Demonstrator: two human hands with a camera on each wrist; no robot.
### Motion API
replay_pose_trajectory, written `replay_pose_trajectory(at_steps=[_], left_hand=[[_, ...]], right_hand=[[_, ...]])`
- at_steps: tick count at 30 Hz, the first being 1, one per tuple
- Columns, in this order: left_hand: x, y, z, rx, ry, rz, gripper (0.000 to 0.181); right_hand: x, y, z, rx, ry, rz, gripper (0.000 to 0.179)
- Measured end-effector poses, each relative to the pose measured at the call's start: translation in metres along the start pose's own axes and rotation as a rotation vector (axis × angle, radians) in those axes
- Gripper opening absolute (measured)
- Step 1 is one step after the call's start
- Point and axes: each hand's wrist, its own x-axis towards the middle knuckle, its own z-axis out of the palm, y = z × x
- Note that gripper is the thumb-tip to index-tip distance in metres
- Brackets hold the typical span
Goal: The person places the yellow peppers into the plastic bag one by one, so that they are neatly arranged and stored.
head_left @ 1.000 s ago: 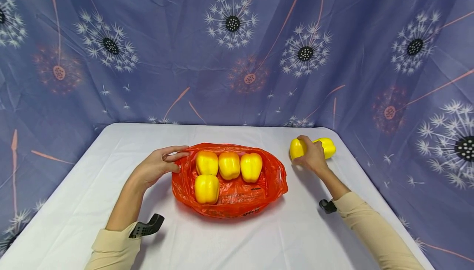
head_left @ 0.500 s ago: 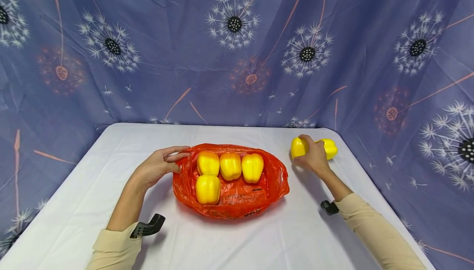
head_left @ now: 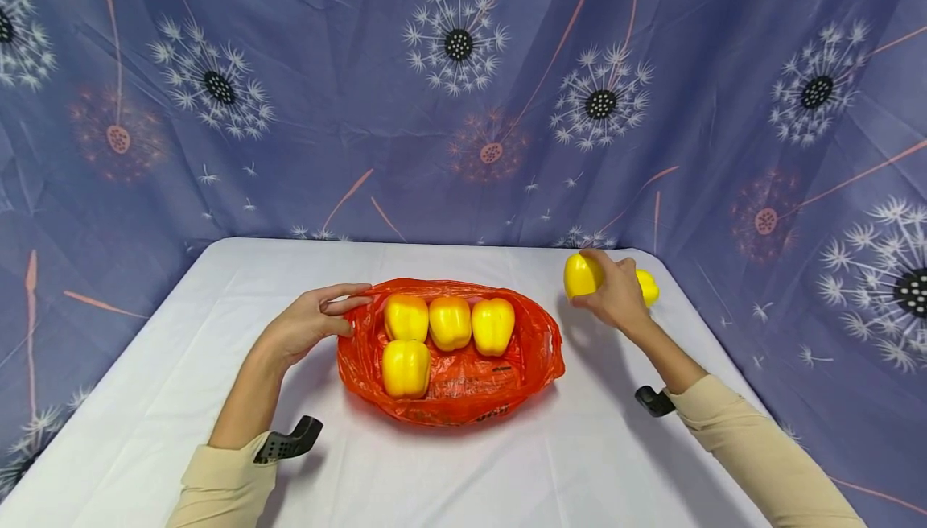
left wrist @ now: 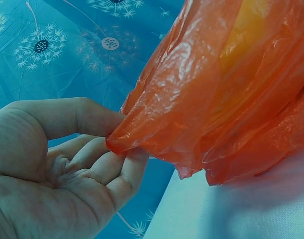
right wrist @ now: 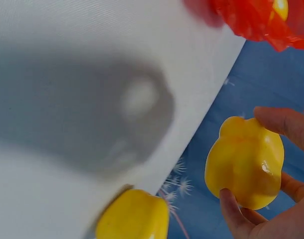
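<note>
My right hand (head_left: 615, 290) grips a yellow bell pepper (head_left: 582, 275) above the back right of the table. In the right wrist view the thumb and fingertips press the sides of this pepper (right wrist: 245, 162). A second loose pepper (head_left: 648, 287) lies behind that hand, partly hidden by it. At the table's middle a red plastic bag (head_left: 463, 411) stands with its mouth spread wide. Several yellow peppers (head_left: 449, 323) sit inside it, three along the back and one at the front left. My left hand (head_left: 311, 323) pinches the bag's left edge, its thumb and fingers meeting on the film (left wrist: 156, 124).
A white cloth (head_left: 463, 480) covers the table. Blue fabric printed with dandelions (head_left: 348, 109) hangs behind it and along both sides. Each forearm carries a black wrist camera (head_left: 288, 440). Table surface shows between the bag and the right hand.
My right hand has raised one pepper off the table, away from the other loose pepper, which shows its shadow gap now. The left hand keeps its place on the bag.
</note>
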Motion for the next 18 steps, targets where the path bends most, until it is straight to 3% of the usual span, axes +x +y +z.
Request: replay_pose_trajectory(at_steps=[18], left_hand=[[0.001, 0.001, 0.001, 0.010, -0.009, 0.004, 0.072]], right_hand=[[-0.009, -0.047, -0.026, 0.032, -0.032, -0.066, 0.085]])
